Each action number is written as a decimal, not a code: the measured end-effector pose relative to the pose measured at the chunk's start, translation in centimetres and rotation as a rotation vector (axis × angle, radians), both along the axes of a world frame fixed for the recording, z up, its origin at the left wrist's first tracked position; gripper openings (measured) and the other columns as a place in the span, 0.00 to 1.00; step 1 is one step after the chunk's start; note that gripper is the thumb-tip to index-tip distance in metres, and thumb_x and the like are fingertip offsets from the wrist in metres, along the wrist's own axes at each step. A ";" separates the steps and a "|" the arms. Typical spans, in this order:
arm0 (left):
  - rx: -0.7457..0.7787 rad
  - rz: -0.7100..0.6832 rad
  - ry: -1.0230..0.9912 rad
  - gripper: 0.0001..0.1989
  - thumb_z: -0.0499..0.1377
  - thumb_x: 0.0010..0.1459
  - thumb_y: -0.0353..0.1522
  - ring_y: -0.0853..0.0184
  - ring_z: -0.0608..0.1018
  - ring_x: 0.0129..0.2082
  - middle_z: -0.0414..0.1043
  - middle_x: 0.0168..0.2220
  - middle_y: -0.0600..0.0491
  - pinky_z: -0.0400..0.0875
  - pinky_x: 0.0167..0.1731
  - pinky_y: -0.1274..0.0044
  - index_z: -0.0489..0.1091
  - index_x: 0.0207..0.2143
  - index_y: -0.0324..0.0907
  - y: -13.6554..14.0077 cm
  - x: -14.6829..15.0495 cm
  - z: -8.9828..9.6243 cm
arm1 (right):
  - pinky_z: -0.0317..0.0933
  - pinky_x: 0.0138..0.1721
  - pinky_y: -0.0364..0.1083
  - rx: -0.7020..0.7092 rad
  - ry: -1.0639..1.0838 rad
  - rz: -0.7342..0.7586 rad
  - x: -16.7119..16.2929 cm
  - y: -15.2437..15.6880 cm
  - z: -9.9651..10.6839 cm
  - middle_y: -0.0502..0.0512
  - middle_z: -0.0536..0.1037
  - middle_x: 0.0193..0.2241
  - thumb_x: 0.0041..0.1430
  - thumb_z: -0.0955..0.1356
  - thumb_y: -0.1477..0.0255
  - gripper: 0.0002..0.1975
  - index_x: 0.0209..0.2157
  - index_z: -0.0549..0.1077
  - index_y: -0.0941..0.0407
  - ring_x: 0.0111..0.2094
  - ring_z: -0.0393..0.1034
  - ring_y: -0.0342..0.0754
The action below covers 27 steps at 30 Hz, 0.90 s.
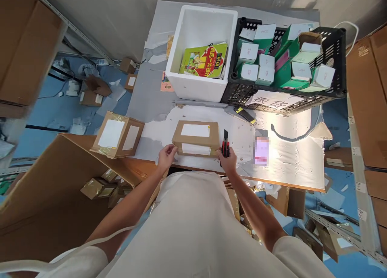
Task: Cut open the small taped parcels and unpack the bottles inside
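Note:
A brown cardboard box (pixel 196 133) with white labels on its top and front lies near the table's front edge. At its front left corner, the fingers of my left hand (pixel 166 157) are closed in a pinch on the box edge. My right hand (pixel 229 161) is wrapped round a red and black utility knife (pixel 225 148), whose dark blade points away from me. Fingertips of that hand touch the box's front right corner. Just beyond the box lies a black and yellow cutter (pixel 244 115). A phone with a lit, blurred screen (pixel 261 151) rests to the right.
At the back stand a white foam bin (pixel 201 88) with booklets and a black crate (pixel 340 76) of green and white boxes. Another labelled carton (pixel 129 140) sits at the table's left edge. A big open carton (pixel 54 181) holding small boxes stands below left. Shelving flanks the right.

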<state>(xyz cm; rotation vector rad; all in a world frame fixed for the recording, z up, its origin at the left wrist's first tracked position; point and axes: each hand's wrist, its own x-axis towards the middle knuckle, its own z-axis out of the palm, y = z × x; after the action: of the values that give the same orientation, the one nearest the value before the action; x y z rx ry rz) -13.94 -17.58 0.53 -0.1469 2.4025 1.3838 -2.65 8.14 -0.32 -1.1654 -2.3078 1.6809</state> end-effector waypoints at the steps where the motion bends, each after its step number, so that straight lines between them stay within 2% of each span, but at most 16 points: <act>1: -0.041 0.015 0.041 0.21 0.56 0.52 0.48 0.64 0.75 0.34 0.76 0.34 0.48 0.70 0.36 0.74 0.72 0.34 0.38 0.2 -0.5 0.6 | 0.62 0.30 0.44 0.062 0.000 0.009 -0.5 0.4 0.6 0.48 0.72 0.24 0.48 0.67 0.53 0.19 0.32 0.68 0.55 0.26 0.65 0.45; 4: -0.145 0.021 0.086 0.22 0.52 0.56 0.48 0.64 0.75 0.34 0.75 0.31 0.49 0.69 0.36 0.74 0.72 0.32 0.38 1.0 -1.9 1.5 | 0.59 0.31 0.44 0.186 -0.059 0.088 -2.3 1.4 2.0 0.48 0.71 0.22 0.50 0.65 0.51 0.19 0.29 0.67 0.54 0.26 0.64 0.45; 6: -0.171 -0.005 0.097 0.23 0.50 0.57 0.47 0.63 0.75 0.36 0.75 0.33 0.48 0.70 0.38 0.72 0.72 0.36 0.38 1.6 -2.3 1.6 | 0.57 0.30 0.43 0.234 -0.112 0.136 -3.2 1.7 2.3 0.47 0.70 0.21 0.52 0.64 0.50 0.20 0.30 0.67 0.53 0.25 0.63 0.46; 9: -0.214 -0.098 0.233 0.28 0.55 0.54 0.48 0.59 0.74 0.43 0.72 0.44 0.43 0.70 0.43 0.68 0.68 0.49 0.37 1.9 -1.4 1.5 | 0.56 0.30 0.43 0.286 -0.152 0.167 -3.5 1.8 2.3 0.48 0.71 0.22 0.54 0.63 0.50 0.20 0.31 0.68 0.53 0.26 0.64 0.47; 11: -0.323 -0.157 0.438 0.35 0.62 0.49 0.48 0.54 0.69 0.52 0.66 0.52 0.40 0.67 0.49 0.62 0.63 0.55 0.38 1.9 -0.1 1.4 | 0.56 0.30 0.43 0.312 -0.171 0.204 -3.3 1.8 2.6 0.50 0.72 0.24 0.55 0.63 0.51 0.20 0.33 0.70 0.54 0.27 0.66 0.48; 14: -0.360 -0.401 0.614 0.19 0.58 0.57 0.42 0.56 0.70 0.52 0.69 0.49 0.43 0.64 0.52 0.61 0.69 0.49 0.45 1.6 1.9 1.2 | 0.59 0.33 0.44 0.375 -0.142 0.321 -3.2 1.9 4.2 0.54 0.76 0.32 0.58 0.62 0.56 0.21 0.44 0.69 0.56 0.32 0.68 0.49; 16: -0.345 -0.541 0.646 0.13 0.52 0.61 0.37 0.59 0.72 0.51 0.72 0.46 0.46 0.65 0.52 0.62 0.71 0.46 0.48 1.4 2.6 0.9 | 0.61 0.37 0.45 0.424 -0.072 0.537 -3.7 1.7 5.8 0.57 0.75 0.42 0.61 0.61 0.62 0.23 0.55 0.63 0.56 0.37 0.69 0.50; 18: -0.357 -0.578 0.661 0.14 0.51 0.63 0.35 0.59 0.71 0.52 0.72 0.47 0.46 0.65 0.53 0.62 0.71 0.48 0.48 1.2 2.9 0.6 | 0.61 0.39 0.45 0.475 -0.029 0.866 -4.8 1.1 7.4 0.58 0.72 0.49 0.63 0.59 0.69 0.26 0.62 0.55 0.51 0.42 0.69 0.50; 20: -0.375 -0.592 0.674 0.15 0.51 0.62 0.36 0.57 0.70 0.53 0.71 0.49 0.45 0.65 0.54 0.60 0.70 0.50 0.47 1.0 2.8 0.3 | 0.61 0.38 0.45 0.541 -0.033 1.186 -6.2 0.2 8.6 0.57 0.70 0.51 0.64 0.57 0.74 0.29 0.65 0.49 0.44 0.42 0.70 0.50; 21: -0.378 -0.608 0.683 0.16 0.52 0.61 0.36 0.57 0.70 0.54 0.71 0.49 0.44 0.64 0.54 0.60 0.70 0.50 0.47 0.9 2.7 0.2 | 0.61 0.37 0.45 0.582 -0.046 1.299 -6.9 -0.2 9.0 0.56 0.70 0.50 0.64 0.56 0.75 0.30 0.65 0.48 0.41 0.42 0.70 0.50; 23: -0.376 -0.642 0.718 0.16 0.53 0.61 0.37 0.56 0.69 0.54 0.71 0.49 0.44 0.65 0.53 0.60 0.69 0.50 0.46 0.8 2.5 0.1 | 0.60 0.36 0.45 0.662 -0.071 1.437 -8.1 -1.1 9.5 0.55 0.70 0.49 0.64 0.55 0.77 0.32 0.65 0.46 0.38 0.40 0.71 0.50; 27: -0.359 -0.656 0.823 0.16 0.54 0.61 0.35 0.57 0.70 0.52 0.71 0.47 0.44 0.67 0.51 0.62 0.68 0.51 0.43 0.8 2.3 0.0 | 0.61 0.35 0.45 0.784 -0.130 1.543 -9.3 -2.1 10.0 0.58 0.70 0.48 0.66 0.54 0.76 0.30 0.65 0.45 0.39 0.40 0.73 0.50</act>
<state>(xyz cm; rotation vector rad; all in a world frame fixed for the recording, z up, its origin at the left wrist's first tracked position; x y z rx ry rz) -11.63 -16.82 0.52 1.2248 2.8693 0.7557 -11.98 6.05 9.65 0.9225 -3.5396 0.3519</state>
